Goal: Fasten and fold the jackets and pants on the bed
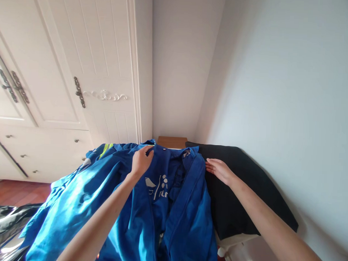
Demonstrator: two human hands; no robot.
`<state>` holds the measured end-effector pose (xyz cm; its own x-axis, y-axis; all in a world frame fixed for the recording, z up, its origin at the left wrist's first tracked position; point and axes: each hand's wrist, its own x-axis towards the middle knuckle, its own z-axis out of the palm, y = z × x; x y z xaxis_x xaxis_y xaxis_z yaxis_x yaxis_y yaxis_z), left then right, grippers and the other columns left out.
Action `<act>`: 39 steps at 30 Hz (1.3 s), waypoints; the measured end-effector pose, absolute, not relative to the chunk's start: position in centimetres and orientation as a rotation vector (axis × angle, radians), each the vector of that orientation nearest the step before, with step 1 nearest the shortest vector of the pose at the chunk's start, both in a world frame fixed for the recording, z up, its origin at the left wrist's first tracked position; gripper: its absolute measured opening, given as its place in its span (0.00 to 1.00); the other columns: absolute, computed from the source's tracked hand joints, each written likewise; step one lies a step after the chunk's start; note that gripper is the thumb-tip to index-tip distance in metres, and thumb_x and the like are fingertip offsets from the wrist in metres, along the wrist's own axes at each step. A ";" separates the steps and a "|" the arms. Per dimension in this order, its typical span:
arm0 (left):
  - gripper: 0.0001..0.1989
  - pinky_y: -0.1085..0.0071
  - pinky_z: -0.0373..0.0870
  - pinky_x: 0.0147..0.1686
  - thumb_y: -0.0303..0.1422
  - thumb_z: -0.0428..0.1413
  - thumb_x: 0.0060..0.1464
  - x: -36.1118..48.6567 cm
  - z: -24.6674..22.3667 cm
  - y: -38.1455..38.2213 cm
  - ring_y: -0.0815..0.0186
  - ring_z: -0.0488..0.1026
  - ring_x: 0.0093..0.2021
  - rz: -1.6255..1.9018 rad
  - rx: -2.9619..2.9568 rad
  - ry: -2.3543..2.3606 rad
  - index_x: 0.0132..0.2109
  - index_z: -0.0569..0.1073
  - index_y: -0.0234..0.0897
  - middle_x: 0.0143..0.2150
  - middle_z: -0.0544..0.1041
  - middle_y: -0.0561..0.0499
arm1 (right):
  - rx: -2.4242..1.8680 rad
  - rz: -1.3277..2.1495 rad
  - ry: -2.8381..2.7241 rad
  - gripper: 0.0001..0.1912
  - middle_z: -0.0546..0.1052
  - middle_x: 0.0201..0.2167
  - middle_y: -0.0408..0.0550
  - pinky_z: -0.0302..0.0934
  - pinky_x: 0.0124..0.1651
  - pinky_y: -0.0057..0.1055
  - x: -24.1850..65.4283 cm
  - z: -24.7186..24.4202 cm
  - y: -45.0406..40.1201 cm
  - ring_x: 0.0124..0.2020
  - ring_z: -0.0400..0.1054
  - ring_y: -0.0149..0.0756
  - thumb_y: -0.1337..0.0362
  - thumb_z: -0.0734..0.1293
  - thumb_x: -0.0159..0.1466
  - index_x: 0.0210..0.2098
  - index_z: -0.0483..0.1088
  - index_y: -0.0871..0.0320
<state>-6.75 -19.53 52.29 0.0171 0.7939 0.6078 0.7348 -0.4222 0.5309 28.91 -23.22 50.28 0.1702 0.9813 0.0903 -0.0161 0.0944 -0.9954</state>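
A blue jacket (pixel 99 196) with white printing and yellow-green stripes lies spread out, its front partly open and its collar at the far end. On the left side of its collar rests my left hand (pixel 142 160), thumb and fingers curled at the cloth edge. My right hand (pixel 220 170) is at the jacket's right shoulder, fingers stretched out, with the fingertips beside the blue cloth and over a black covering. Nothing is held in my right hand.
Under my right arm is a black padded surface (pixel 246 187) against the pale wall (pixel 279 92). White wardrobe doors (pixel 108 47) with dark handles stand at the left. A small brown wooden piece (pixel 172 142) is behind the collar. Shiny dark plastic (pixel 5 231) lies lower left.
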 end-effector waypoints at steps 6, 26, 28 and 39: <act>0.10 0.71 0.75 0.37 0.41 0.64 0.49 -2.0 49.6 -21.5 0.58 0.81 0.37 1.055 2.443 1.093 0.36 0.83 0.42 0.35 0.84 0.51 | -1.256 0.939 -1.096 0.09 0.78 0.31 0.45 0.65 0.28 0.24 27.9 50.4 -20.5 0.30 0.72 0.32 0.62 0.74 0.57 0.35 0.73 0.57; 0.25 0.46 0.59 0.61 0.40 0.57 0.55 -6.1 44.6 -12.3 0.45 0.60 0.66 1.091 2.522 1.486 0.59 0.74 0.39 0.63 0.71 0.40 | -1.137 1.223 -1.156 0.12 0.78 0.31 0.43 0.65 0.32 0.29 25.8 53.6 -19.3 0.32 0.71 0.34 0.61 0.75 0.52 0.35 0.74 0.54; 0.27 0.45 0.57 0.63 0.38 0.58 0.54 -6.1 44.3 -12.2 0.46 0.57 0.69 1.066 2.536 1.447 0.61 0.71 0.41 0.65 0.69 0.42 | -1.099 1.286 -1.161 0.14 0.78 0.31 0.43 0.66 0.33 0.30 25.1 54.2 -19.4 0.30 0.71 0.33 0.63 0.75 0.51 0.36 0.73 0.54; 0.26 0.49 0.64 0.59 0.39 0.50 0.63 -5.9 43.9 -11.5 0.47 0.67 0.63 1.122 2.387 1.515 0.65 0.65 0.36 0.63 0.70 0.37 | -1.349 0.436 -1.341 0.20 0.76 0.29 0.44 0.66 0.34 0.32 23.0 57.4 -17.0 0.28 0.69 0.35 0.69 0.69 0.49 0.42 0.75 0.57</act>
